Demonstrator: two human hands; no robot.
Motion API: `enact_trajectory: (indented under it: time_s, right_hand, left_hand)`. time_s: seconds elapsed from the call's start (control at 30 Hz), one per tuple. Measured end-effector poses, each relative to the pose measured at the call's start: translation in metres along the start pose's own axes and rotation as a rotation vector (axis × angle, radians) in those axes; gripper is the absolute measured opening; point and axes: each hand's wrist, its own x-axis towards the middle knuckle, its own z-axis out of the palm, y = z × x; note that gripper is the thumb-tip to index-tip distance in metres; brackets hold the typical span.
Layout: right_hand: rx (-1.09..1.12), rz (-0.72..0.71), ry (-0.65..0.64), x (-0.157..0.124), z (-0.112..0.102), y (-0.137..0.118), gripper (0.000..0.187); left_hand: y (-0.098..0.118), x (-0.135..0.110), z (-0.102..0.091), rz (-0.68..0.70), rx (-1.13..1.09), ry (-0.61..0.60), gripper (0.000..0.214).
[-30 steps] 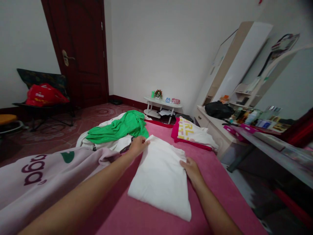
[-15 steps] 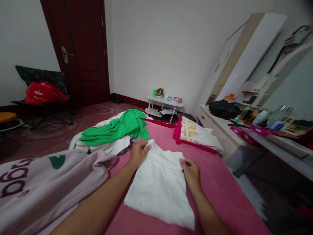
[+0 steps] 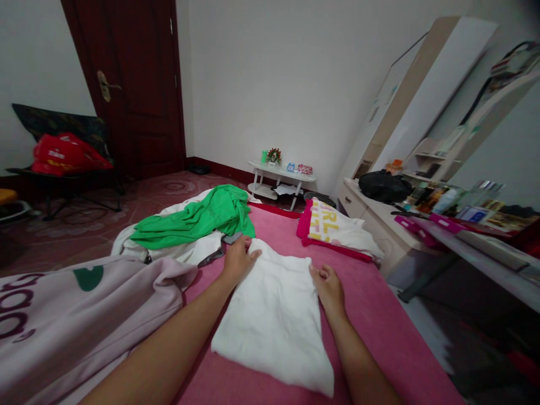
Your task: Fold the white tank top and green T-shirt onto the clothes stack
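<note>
A folded white garment [image 3: 274, 315] lies flat on the pink bed cover [image 3: 371, 337] in front of me. My left hand [image 3: 240, 261] is closed at its far left corner, thumb on top of the cloth. At the far right corner, my right hand [image 3: 331, 287] has its thumb against the edge and its fingers curled. Left of the garment spreads a pale pink sweatshirt [image 3: 139, 298] with dark lettering and a green patch. Beyond it a crumpled green garment [image 3: 202, 216] rests on white clothing [image 3: 192, 250].
Folded clothes with yellow letters [image 3: 337, 228] lie at the bed's far right. A dresser [image 3: 375, 225] holding a black bag [image 3: 383, 187] stands right of the bed. By the far wall is a small white table [image 3: 282, 171]; a red bag [image 3: 70, 154] sits on a chair at left.
The view has shifted slightly, moving the scene a little left and up. Both hands stay at the white garment's far corners; the right fingers look slightly looser.
</note>
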Motion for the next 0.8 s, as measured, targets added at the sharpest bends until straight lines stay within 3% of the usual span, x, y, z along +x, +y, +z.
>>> enact_trajectory:
  time_s: [0.1, 0.2, 0.3, 0.4, 0.47, 0.57, 0.67, 0.8]
  right_hand:
    - [0.084, -0.01, -0.165, -0.012, 0.006, -0.014, 0.058]
    - [0.289, 0.026, -0.288, -0.019, 0.002, -0.034, 0.037]
    - [0.454, 0.03, -0.187, -0.007, -0.02, -0.069, 0.041]
    - [0.543, -0.137, -0.003, 0.017, -0.056, -0.118, 0.047]
    - [0.471, -0.307, 0.08, 0.031, -0.08, -0.149, 0.043]
    - [0.332, -0.508, 0.098, 0.04, -0.104, -0.17, 0.036]
    - [0.222, -0.541, 0.012, 0.033, -0.104, -0.139, 0.03]
    - [0.053, -0.504, -0.135, -0.003, -0.082, -0.044, 0.026]
  left_hand:
    - [0.006, -0.005, 0.003, -0.044, -0.104, -0.047, 0.05]
    - [0.017, 0.004, 0.0, -0.06, -0.208, -0.075, 0.044]
    - [0.047, 0.031, -0.018, -0.037, -0.331, -0.085, 0.042]
    - [0.096, 0.066, -0.048, 0.072, -0.484, -0.073, 0.05]
    - [0.131, 0.087, -0.067, 0.269, -0.646, -0.051, 0.059]
    - [0.161, 0.098, -0.083, 0.484, -0.617, -0.052, 0.051]
    - [0.148, 0.078, -0.077, 0.542, -0.437, -0.098, 0.022]
    - [0.082, 0.01, -0.05, 0.48, -0.181, -0.339, 0.019]
